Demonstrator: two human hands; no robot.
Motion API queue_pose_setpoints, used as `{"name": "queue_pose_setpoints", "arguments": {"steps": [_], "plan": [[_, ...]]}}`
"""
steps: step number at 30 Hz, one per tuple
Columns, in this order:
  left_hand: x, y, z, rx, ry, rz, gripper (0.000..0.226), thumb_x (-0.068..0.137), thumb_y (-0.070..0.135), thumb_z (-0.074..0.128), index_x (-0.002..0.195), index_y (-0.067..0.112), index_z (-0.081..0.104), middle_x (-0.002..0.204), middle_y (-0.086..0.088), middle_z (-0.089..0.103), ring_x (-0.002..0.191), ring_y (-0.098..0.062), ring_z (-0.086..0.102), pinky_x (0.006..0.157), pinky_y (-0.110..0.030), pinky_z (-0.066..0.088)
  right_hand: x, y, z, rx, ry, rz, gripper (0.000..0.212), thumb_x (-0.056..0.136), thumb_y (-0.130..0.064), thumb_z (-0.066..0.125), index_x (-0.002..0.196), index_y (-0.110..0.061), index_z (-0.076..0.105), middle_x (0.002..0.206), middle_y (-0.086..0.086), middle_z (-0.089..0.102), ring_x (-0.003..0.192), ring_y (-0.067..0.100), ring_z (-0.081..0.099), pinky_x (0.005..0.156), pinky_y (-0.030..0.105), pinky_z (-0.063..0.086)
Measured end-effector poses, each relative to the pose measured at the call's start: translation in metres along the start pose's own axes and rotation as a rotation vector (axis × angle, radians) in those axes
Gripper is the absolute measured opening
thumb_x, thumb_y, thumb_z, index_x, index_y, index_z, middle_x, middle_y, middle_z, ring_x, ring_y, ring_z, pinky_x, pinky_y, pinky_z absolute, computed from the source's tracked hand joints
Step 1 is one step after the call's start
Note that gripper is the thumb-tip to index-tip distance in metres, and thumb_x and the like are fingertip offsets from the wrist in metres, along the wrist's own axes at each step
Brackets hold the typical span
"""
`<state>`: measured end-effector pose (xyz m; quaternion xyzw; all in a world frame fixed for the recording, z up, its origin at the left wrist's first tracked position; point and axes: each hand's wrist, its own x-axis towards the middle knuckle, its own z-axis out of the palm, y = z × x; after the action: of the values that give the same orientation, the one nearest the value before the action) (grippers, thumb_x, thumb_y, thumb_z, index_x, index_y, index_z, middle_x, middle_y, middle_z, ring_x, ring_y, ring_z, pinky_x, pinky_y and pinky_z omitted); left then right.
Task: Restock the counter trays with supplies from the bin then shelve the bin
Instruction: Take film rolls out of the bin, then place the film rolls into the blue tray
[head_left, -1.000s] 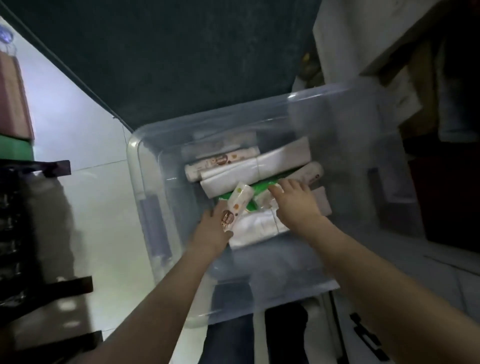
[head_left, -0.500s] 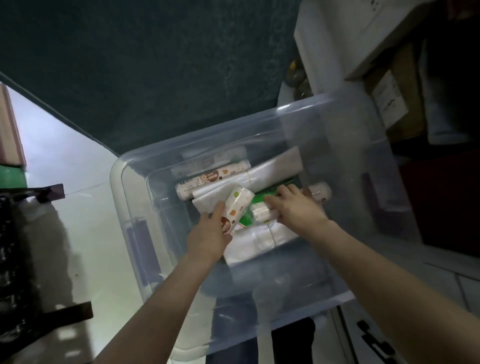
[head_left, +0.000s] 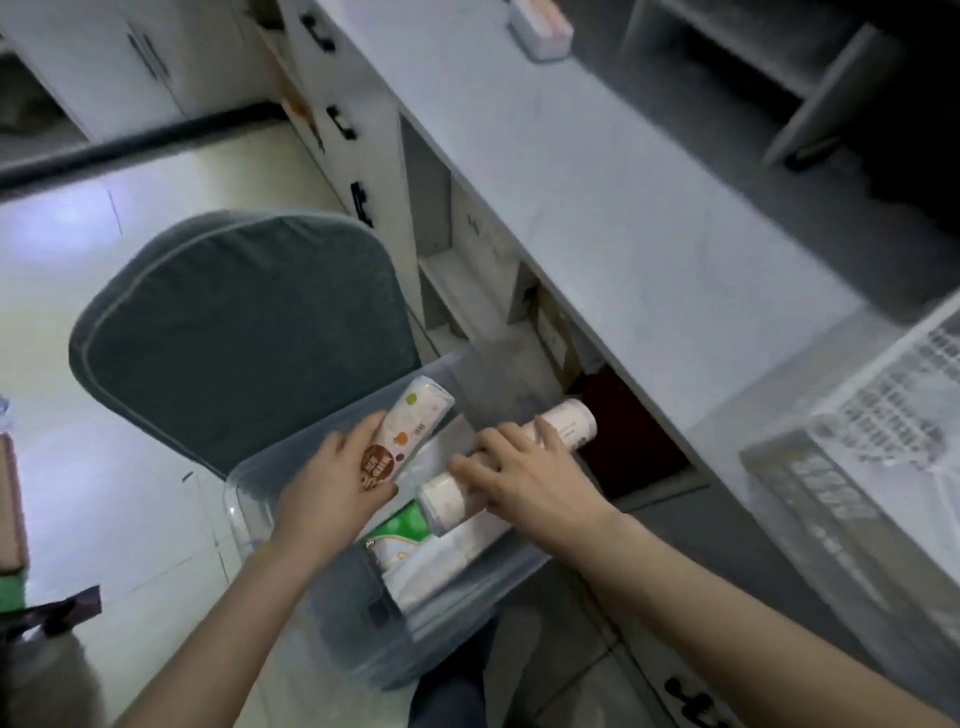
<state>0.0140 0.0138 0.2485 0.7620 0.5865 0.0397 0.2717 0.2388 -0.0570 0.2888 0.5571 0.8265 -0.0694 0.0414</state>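
Now higher: roll (head_left: 569, 423) in right hand (head_left: 524, 483).

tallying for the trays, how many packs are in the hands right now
2. The left hand grips a brown-labelled pack above the bin; the right hand grips a white roll beside it. More packs lie in the bin, partly hidden.

The right hand (head_left: 524, 480) covers the middle of the white roll (head_left: 449, 499); the mesh tray (head_left: 883, 384) runs off the right edge; print on the packet (head_left: 410, 431) in the left hand (head_left: 327, 493) is unreadably blurred
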Motion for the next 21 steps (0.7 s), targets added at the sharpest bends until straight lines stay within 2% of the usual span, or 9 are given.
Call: {"name": "queue_pose_setpoints", "arguments": {"steps": [4,7,9,11,16,21], "plan": [[-0.020,0.078,-0.043,0.068,0.114,0.197,0.078,0.074,0.045,0.069,0.137,0.053,0.023,0.101,0.004,0.047,0.091,-0.025,0.058,0.064,-0.036,0.048,-0.068,0.020,-0.072,-0.114,0.175,0.075,0.062,0.070,-0.032,0.074,0.127,-0.031,0.048,0.108,0.004,0.057,0.101,0.027,0.057,0.084,0.054,0.045],[-0.035,0.141,-0.062,0.072,0.181,0.356,0.077,0.076,0.048,0.066,0.137,0.055,0.019,0.102,0.006,0.048,0.086,-0.020,0.055,0.060,-0.034,0.046,-0.133,0.040,-0.112,-0.157,0.219,0.196,0.059,0.077,-0.035,0.068,0.130,-0.034,0.043,0.114,0.005,0.055,0.105,0.028,0.054,0.085,0.051,0.043],[-0.047,0.187,-0.065,0.067,0.190,0.463,0.078,0.078,0.047,0.067,0.138,0.054,0.018,0.108,0.005,0.051,0.090,-0.020,0.057,0.064,-0.037,0.051,-0.183,0.051,-0.131,-0.171,0.236,0.302,0.052,0.083,-0.038,0.059,0.132,-0.035,0.040,0.118,0.004,0.052,0.108,0.028,0.050,0.085,0.050,0.041],[-0.059,0.235,-0.060,0.078,0.189,0.578,0.079,0.078,0.047,0.067,0.139,0.052,0.018,0.111,0.004,0.052,0.092,-0.020,0.058,0.066,-0.037,0.052,-0.234,0.058,-0.142,-0.175,0.222,0.416,0.053,0.084,-0.040,0.055,0.133,-0.037,0.036,0.120,0.003,0.049,0.108,0.026,0.047,0.084,0.049,0.041],[-0.091,0.349,-0.020,0.103,0.122,0.830,0.075,0.075,0.050,0.066,0.136,0.054,0.021,0.107,0.006,0.051,0.090,-0.019,0.057,0.066,-0.038,0.052,-0.351,0.071,-0.139,-0.170,0.165,0.715,0.058,0.083,-0.041,0.062,0.132,-0.038,0.032,0.119,0.001,0.045,0.110,0.025,0.043,0.079,0.044,0.040],[-0.124,0.432,0.035,0.135,0.008,1.048,0.075,0.074,0.046,0.067,0.135,0.053,0.024,0.105,0.008,0.050,0.092,-0.017,0.055,0.064,-0.032,0.043,-0.447,0.079,-0.114,-0.057,0.091,1.006,0.051,0.086,-0.037,0.063,0.128,-0.033,0.036,0.118,0.004,0.043,0.112,0.027,0.040,0.083,0.050,0.041]]}}
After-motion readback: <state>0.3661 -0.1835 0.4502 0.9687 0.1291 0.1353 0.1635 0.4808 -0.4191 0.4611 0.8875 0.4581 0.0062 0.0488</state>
